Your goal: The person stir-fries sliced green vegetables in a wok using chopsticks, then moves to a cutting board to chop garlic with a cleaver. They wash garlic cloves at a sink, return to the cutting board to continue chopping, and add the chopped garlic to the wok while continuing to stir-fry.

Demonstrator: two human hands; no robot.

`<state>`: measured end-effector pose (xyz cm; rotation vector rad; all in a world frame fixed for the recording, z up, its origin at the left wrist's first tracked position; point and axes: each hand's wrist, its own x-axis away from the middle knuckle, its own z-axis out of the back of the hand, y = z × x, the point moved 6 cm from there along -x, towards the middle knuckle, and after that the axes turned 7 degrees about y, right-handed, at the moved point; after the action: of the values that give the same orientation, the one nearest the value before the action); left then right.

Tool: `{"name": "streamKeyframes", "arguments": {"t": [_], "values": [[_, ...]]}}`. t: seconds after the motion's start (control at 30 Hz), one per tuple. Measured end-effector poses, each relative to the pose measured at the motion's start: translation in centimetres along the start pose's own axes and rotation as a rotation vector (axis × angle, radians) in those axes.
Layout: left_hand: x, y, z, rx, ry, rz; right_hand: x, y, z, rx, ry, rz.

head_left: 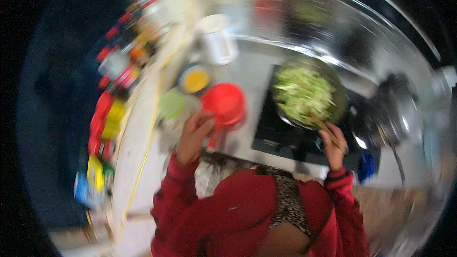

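My right hand (334, 144) grips wooden chopsticks (326, 130), whose tips are in shredded green vegetable, likely cabbage (303, 91). The shreds fill a wok (339, 89) on a black cooktop (271, 139). My left hand (198, 132) is over the counter, its fingers close to a red plastic colander or strainer with a handle (225, 103); blur hides whether they touch it. Behind that hand lies a pale green thing (172, 104), and beyond it a round container with yellow contents (195, 80).
A white container (219, 48) stands farther back on the counter. Bottles and packets (117, 67) line a shelf beyond the pale ledge (142, 128) at left. A shiny metal pot or pan (392, 114) is right of the wok, with a blue object (366, 167) near the front edge.
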<state>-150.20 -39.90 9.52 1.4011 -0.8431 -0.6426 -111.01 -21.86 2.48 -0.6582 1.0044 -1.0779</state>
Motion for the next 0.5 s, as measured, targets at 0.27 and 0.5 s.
{"name": "streamKeyframes", "arguments": {"t": [0.27,0.5], "values": [[2.3,-2.9,-9.4,-0.124,-0.376,0.049,4.2,1.7,0.7,0.253,0.166,-0.017],[4.1,-8.9,-16.1,-0.062,-0.913,0.280,16.2,3.2,4.8,0.245,0.249,-0.360]]}}
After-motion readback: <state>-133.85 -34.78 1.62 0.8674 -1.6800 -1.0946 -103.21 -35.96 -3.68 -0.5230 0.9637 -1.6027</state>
